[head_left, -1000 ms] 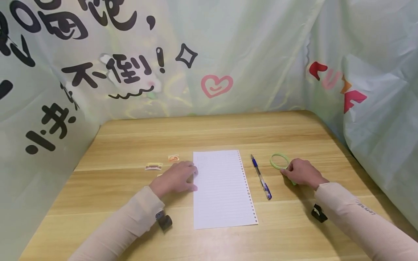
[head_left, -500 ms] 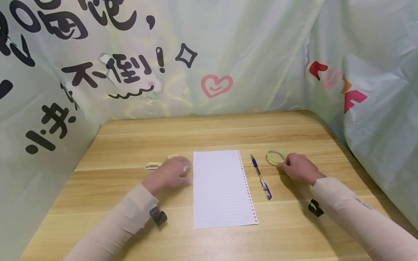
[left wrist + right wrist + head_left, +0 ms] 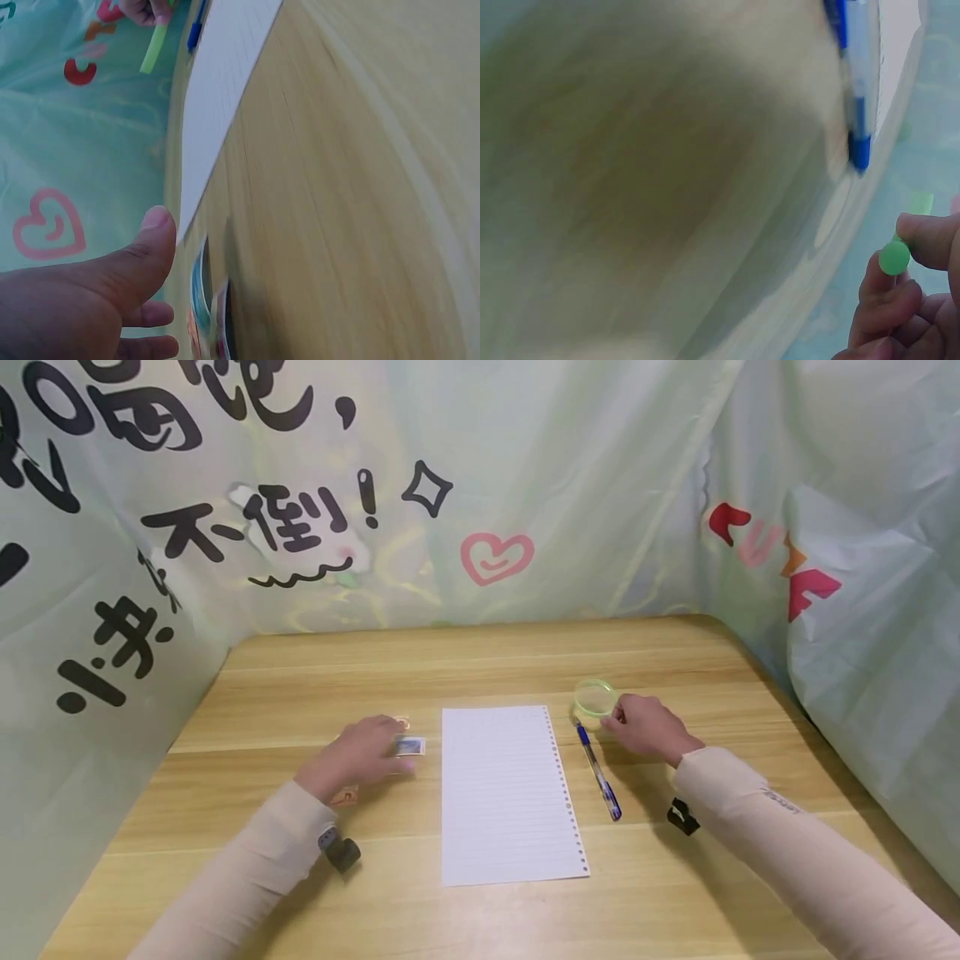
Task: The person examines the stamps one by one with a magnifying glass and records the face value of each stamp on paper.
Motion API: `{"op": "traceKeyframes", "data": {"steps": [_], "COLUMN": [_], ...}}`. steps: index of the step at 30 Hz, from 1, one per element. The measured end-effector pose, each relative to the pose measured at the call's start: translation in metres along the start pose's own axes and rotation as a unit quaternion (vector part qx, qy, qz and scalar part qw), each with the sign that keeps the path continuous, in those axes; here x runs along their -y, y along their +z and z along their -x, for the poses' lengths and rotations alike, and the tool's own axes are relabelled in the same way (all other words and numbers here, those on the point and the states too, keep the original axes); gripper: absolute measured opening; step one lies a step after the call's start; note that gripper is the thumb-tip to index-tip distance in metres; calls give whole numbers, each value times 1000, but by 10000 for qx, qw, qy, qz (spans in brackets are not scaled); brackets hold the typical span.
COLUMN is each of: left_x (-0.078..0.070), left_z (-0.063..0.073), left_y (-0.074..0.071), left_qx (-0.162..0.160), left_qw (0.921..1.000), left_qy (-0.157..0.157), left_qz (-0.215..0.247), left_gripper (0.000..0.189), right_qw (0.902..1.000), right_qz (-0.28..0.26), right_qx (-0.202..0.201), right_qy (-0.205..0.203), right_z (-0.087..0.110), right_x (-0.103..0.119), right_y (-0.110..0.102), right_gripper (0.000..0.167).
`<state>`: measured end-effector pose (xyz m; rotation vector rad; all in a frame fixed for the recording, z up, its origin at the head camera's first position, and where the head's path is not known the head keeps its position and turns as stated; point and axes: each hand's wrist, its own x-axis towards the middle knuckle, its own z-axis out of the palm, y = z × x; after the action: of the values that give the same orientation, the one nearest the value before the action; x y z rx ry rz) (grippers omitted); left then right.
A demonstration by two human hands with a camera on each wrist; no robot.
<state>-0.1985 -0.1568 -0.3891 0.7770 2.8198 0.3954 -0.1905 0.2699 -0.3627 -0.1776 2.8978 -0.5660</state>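
In the head view my right hand (image 3: 648,727) grips a light green magnifying glass (image 3: 596,698) by its handle, the round lens just beyond the tip of the blue pen (image 3: 597,770). The right wrist view shows the rounded end of the green handle (image 3: 894,258) pinched between thumb and fingers. My left hand (image 3: 356,756) hovers low over several small picture cards, its thumb apart from the loosely extended fingers. One bluish card (image 3: 410,746) shows beyond its fingertips and an orange one (image 3: 345,795) shows below the hand. Other cards are partly hidden under it.
A lined sheet of paper (image 3: 510,802) with punched holes down its right side lies between the hands. Printed cloth (image 3: 600,493) hangs around the back and sides of the wooden table (image 3: 480,664).
My right hand has lifted the magnifying glass and carried it left towards the pen. My left hand has drawn back left from the paper's edge to over the cards.
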Motion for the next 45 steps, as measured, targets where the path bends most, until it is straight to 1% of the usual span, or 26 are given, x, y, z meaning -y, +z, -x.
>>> {"op": "traceKeyframes", "data": {"steps": [2, 3, 5, 9, 10, 13, 15, 18, 23, 25, 28, 31, 33, 37, 40, 45], "left_x": [5, 7, 10, 14, 14, 15, 15, 16, 17, 18, 19, 20, 19, 17, 14, 12], "left_z": [2, 3, 7, 13, 13, 11, 10, 11, 12, 12, 11, 10, 9, 5, 2, 0], "left_y": [0, 0, 2, 6, 7, 6, 6, 6, 6, 7, 6, 5, 3, -1, -4, -7], "left_qx": [17, 33, 52, 60, 48, 20, 37, 69, 143, 180, 241, 266, 292, 328, 375, 480], "left_qw": [10000, 10000, 10000, 9999, 9999, 9999, 9998, 9996, 9992, 9991, 9987, 9986, 9986, 9991, 9991, 9984], "left_qy": [-37, -27, -72, -82, -117, -103, -153, -239, -340, -370, -435, -437, -422, -266, -192, -297], "left_qz": [-26, -34, 5, 59, 102, 90, 105, 116, 141, 142, 146, 127, 125, 41, 13, 22], "left_gripper": [68, 60, 59, 55, 57, 45, 42, 45, 62, 66, 68, 64, 56, 38, 36, 35], "right_qw": [10000, 9999, 9997, 9994, 9994, 9992, 9991, 9986, 9975, 9970, 9952, 9937, 9934, 9929, 9919, 9902], "right_qz": [-82, -124, -164, -210, -176, -123, -21, 39, -69, -41, 102, 222, 269, 313, 338, 280], "right_qx": [2, 12, 19, 77, 59, 109, 124, 196, 269, 217, 97, 84, 122, 127, 106, 192], "right_qy": [-42, -76, -151, -249, -290, -354, -417, -496, -647, -748, -965, -1093, -1109, -1142, -1218, -1356], "right_z": [-4, -7, -11, -19, -22, -29, -33, -38, -46, -48, -52, -58, -61, -66, -69, -74], "right_x": [7, 10, 18, 37, 42, 55, 63, 75, 93, 101, 114, 127, 134, 147, 157, 176], "right_y": [3, 6, 12, 23, 24, 25, 27, 31, 42, 46, 52, 58, 62, 69, 73, 79], "right_gripper": [26, 26, 27, 25, 24, 22, 22, 23, 25, 24, 21, 20, 21, 21, 21, 21]}}
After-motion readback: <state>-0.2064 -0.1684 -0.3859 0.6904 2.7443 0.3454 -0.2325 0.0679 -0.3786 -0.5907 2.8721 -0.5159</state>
